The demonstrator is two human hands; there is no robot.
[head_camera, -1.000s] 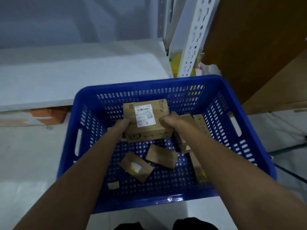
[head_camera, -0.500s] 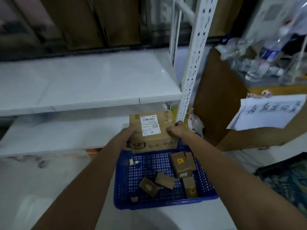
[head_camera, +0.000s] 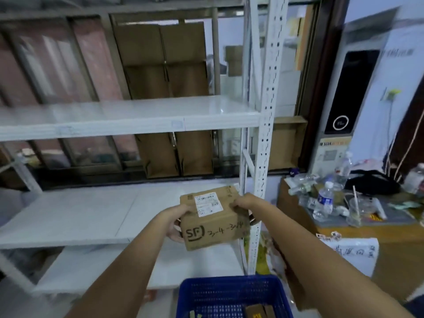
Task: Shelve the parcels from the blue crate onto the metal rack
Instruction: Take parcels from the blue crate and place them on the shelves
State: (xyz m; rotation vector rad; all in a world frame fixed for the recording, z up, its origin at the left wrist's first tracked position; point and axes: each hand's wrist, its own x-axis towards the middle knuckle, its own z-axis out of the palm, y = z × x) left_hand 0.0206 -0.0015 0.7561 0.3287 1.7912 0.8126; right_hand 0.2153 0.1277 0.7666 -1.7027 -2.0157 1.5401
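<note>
Two hands on one parcel — left hand clamped on the box's left end, right hand wrapped over its top right corner, so the cardboard box is pinched between them, off any surface and tilted a bit w/ the white label up.

Box sits in the air in front of the rack's middle shelf, near that shelf's right end and just left of the white upright post. It looks about level w/ the shelf or a touch above — hard to be sure from this angle. The shelf lies straight ahead of the hands, away from the body, so I'd judge the coming move as a forward push and set-down.

Long axis of the box runs left-right, roughly parallel to the shelf's front edge, so no turn needed before it goes in. Right hand is the one nearer the post; that side has the least room, so knuckles could clip it.

Blue crate is below, near the body, w/ more small parcels showing at the bottom of the view — task prob. early.
</note>
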